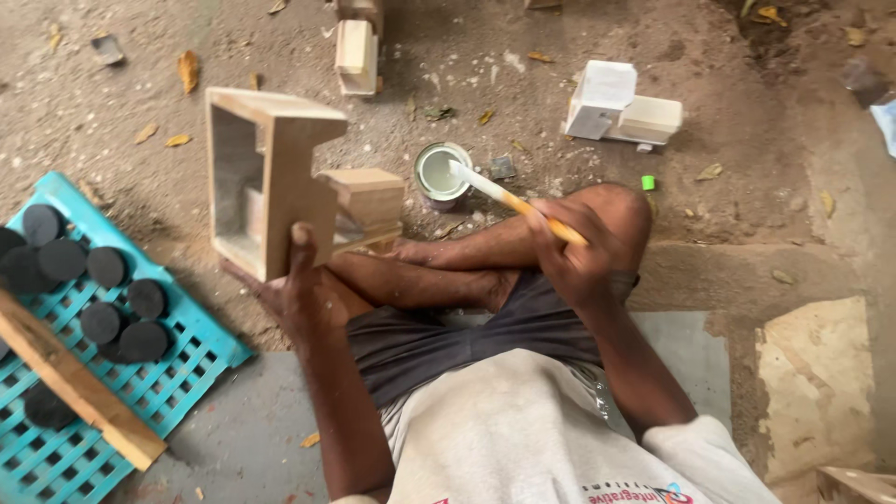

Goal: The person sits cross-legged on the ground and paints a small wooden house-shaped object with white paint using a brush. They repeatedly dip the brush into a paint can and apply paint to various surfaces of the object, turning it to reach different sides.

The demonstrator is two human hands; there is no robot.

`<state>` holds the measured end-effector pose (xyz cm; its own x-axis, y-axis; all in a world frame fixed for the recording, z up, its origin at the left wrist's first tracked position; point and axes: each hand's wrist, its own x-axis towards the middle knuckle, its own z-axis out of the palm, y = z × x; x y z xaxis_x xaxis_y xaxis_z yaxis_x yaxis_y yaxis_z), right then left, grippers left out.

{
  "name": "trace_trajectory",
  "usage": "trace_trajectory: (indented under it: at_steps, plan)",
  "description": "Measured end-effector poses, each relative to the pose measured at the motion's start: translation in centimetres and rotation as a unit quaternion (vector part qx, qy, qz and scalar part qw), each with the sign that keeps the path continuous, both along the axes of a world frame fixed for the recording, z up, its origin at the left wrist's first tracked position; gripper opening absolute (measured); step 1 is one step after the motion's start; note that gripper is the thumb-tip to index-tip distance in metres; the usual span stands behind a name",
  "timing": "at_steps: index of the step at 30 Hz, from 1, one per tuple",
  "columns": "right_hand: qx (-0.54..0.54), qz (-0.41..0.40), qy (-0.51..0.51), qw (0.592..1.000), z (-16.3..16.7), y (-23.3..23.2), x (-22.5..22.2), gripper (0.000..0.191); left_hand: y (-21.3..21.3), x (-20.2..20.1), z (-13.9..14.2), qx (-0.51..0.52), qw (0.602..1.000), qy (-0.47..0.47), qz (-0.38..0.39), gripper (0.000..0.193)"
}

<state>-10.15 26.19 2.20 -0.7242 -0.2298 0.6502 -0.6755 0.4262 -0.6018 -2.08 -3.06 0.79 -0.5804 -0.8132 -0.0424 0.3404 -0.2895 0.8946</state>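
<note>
My left hand [294,285] grips the lower edge of a bare wooden toy-truck body [280,177], held upright above my crossed legs. My right hand [571,247] holds a paintbrush [509,198] with a yellow handle. The brush's white-coated tip dips into a small round tin of white paint [440,175] that stands on the dirt floor just beyond my knee.
A turquoise plastic crate [187,359] at the left carries several black round discs [103,322] and a wooden plank [79,387]. A partly white-painted wooden piece [621,107] lies at the upper right, another unpainted one [357,56] at the top. Dry leaves litter the ground.
</note>
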Motion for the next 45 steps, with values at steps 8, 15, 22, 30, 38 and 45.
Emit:
trace_trajectory:
  at_steps: [8,15,22,30,38,45]
  plan:
    - [0.095,0.022,-0.049,0.994,-9.0,-3.6,-7.7,0.020,-0.4,0.6,0.2,0.027,0.999,0.044,-0.017,0.113]
    - [0.195,0.052,-0.105,0.974,-13.7,-5.4,-11.0,0.029,-0.9,0.8,-0.1,0.016,0.999,0.041,-0.015,0.109]
    - [0.275,0.103,-0.158,0.943,-15.2,-7.2,-12.8,0.028,-1.0,1.0,-0.5,0.008,1.000,0.020,-0.012,0.110]
    - [0.278,0.065,-0.061,0.956,-15.0,-7.8,-13.5,0.027,-1.0,1.3,-0.7,0.021,1.000,0.020,-0.004,0.114]
    - [0.292,0.117,-0.140,0.939,-15.1,-7.6,-13.0,0.025,-1.0,1.2,-0.7,0.010,1.000,0.022,-0.007,0.107]
    - [0.273,0.058,-0.058,0.958,-15.4,-7.6,-13.7,0.023,-0.9,1.6,-0.3,0.023,0.999,0.029,-0.007,0.110]
